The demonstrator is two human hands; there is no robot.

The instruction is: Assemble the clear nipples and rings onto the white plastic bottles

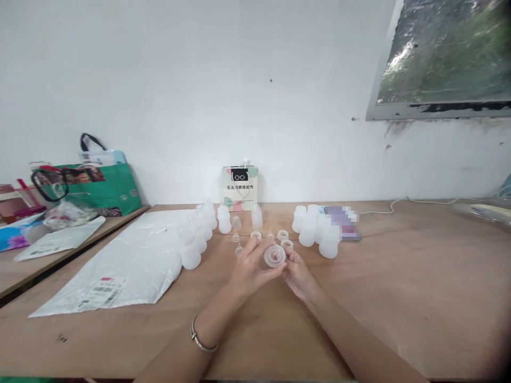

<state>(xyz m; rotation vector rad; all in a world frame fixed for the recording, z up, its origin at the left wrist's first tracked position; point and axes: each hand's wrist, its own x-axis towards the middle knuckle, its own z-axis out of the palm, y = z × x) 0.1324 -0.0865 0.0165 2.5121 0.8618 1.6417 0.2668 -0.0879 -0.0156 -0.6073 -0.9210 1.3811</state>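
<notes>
My left hand [250, 266] is closed round the edge of a translucent baby bottle collar ring with a nipple in it [274, 256], its round open side facing me. From the other side, the closed fingers of my right hand [298, 272] grip the same piece. Just beyond my hands lie loose collar rings [283, 234] and clear silicone nipples [235, 237]. A clear dome cap [236, 222] stands behind them.
Frosted bottles with tops [191, 254] stand in a row at left, beside a white plastic mailer [120, 260]. Several topless bottles [329, 246] are grouped at right. A paper bag [240, 196] leans on the wall. A green bag [115, 189] sits far left.
</notes>
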